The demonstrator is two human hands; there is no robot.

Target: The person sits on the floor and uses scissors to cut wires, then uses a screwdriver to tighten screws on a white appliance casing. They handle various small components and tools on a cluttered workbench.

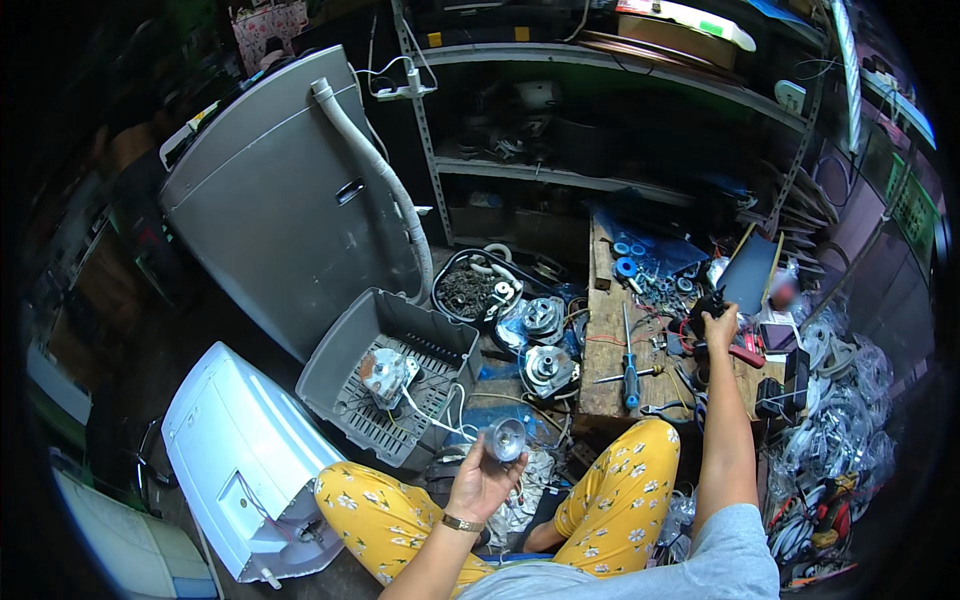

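Grey shirt (738, 562); hands (480, 490) apart; cluttered wooden bench (604, 352); dim shelves (545, 171), apparently loaded.

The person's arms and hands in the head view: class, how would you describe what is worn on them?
The left hand is ungloved, with a brownish, metallic-looking band around its wrist. The right hand is ungloved too, its wrist without a band. A short, light grey sleeve covers the right upper arm.

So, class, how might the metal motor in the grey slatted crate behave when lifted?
The motor is probably heavy for its size, judging by its metal casing. The white cable trailing from it looks bendy, so it would likely flop and could catch on the crate.
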